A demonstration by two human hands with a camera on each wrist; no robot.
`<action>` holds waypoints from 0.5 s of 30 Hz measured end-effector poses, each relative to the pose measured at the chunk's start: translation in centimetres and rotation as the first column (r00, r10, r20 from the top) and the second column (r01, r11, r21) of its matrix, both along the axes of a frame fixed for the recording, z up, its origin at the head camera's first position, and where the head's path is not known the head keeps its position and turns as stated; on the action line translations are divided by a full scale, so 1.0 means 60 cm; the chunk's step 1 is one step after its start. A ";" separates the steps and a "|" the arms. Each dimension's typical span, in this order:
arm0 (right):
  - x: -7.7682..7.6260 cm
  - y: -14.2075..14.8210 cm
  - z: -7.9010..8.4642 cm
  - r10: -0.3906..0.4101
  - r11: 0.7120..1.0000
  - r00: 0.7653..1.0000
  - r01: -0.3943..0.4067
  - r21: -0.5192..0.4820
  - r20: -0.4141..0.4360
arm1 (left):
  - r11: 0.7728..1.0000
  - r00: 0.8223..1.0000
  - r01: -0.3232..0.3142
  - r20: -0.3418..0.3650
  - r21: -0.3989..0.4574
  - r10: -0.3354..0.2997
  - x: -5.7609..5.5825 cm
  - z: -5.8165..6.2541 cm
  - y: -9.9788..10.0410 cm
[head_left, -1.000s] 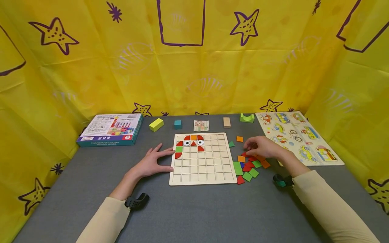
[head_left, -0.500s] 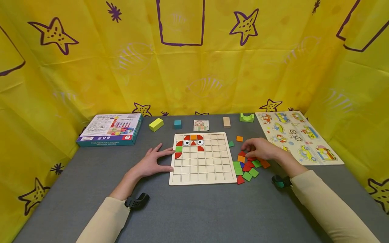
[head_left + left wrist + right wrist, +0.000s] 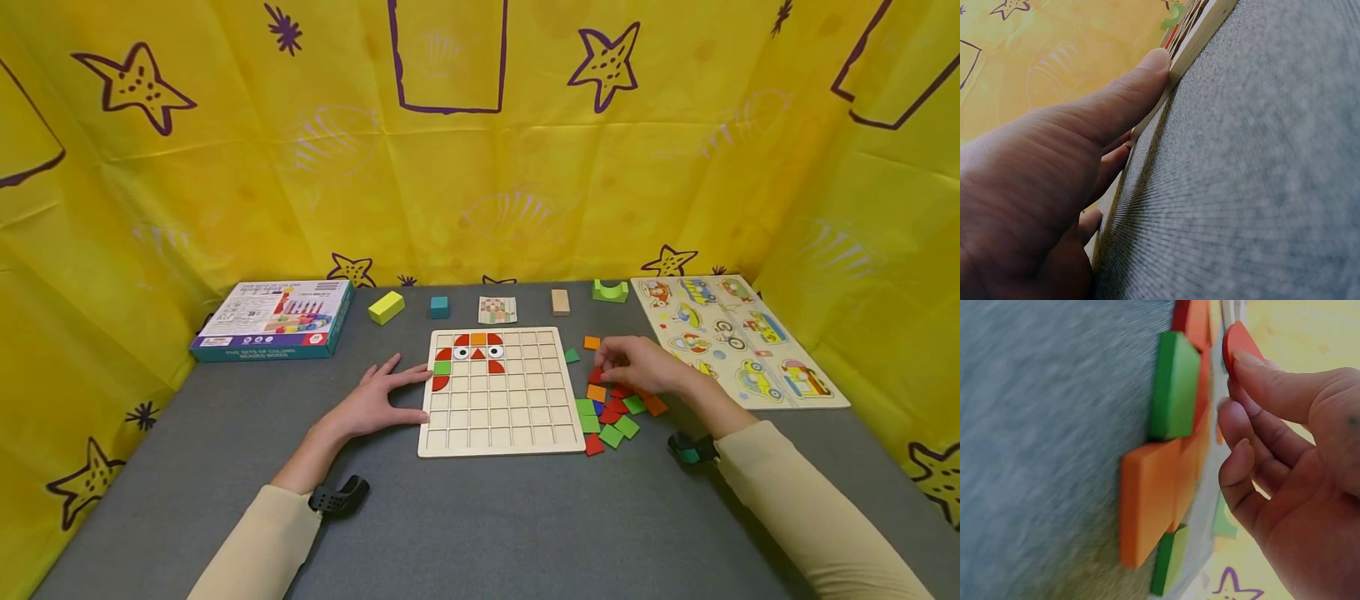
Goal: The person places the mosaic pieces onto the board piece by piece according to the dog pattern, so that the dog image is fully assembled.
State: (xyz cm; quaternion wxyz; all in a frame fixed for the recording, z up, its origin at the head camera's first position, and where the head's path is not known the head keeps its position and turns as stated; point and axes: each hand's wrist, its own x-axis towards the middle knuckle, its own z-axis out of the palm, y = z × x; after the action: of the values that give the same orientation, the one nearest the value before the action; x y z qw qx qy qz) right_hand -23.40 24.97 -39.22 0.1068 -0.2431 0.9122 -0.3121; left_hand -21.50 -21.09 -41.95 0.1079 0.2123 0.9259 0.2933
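Observation:
My right hand (image 3: 639,364) pinches a red tile with a curved edge (image 3: 1242,342) between thumb and fingers, beside a pile of loose tiles. In the right wrist view, an orange square tile (image 3: 1150,500) and a green tile (image 3: 1175,387) lie just below that hand. Spread along the left edge of a wooden grid board (image 3: 510,417), my left hand (image 3: 367,406) touches it with extended thumb and fingertips. Close up, the left thumb (image 3: 1132,87) rests against the board's rim. Red, orange, green and eye-patterned tiles fill several cells at the board's upper left.
Behind the board lie a small picture card (image 3: 497,310), a yellow block (image 3: 386,308), a teal cube (image 3: 439,307), a plain wooden block (image 3: 560,302) and a green arch block (image 3: 610,291). A boxed set (image 3: 273,321) sits at left, a vehicle puzzle board (image 3: 738,342) at right.
My right hand has shifted slightly left over the pile and now pinches a red tile near the pile's upper left. The left hand stays at the board's edge.

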 end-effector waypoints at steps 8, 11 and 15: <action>-0.009 -0.038 0.002 0.022 0.996 1.000 -0.022 -0.087 0.003 | 1.000 1.000 0.001 0.007 0.002 -0.001 -0.001 0.000 -0.003; -0.013 -0.061 0.002 0.039 0.996 0.999 -0.038 -0.087 0.018 | 1.000 1.000 0.006 0.010 0.008 -0.006 -0.001 0.001 -0.003; -0.014 -0.095 0.008 0.062 0.995 0.998 -0.060 -0.085 0.028 | 1.000 1.000 0.001 0.012 0.010 -0.001 0.001 0.002 -0.001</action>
State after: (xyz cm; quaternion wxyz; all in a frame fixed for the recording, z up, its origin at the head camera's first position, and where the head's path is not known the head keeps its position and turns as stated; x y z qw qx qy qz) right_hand -24.27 19.24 -38.75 0.1200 -0.2702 0.8887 -0.3505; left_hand -21.46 -21.17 -41.83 0.1123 0.2116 0.9237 0.2991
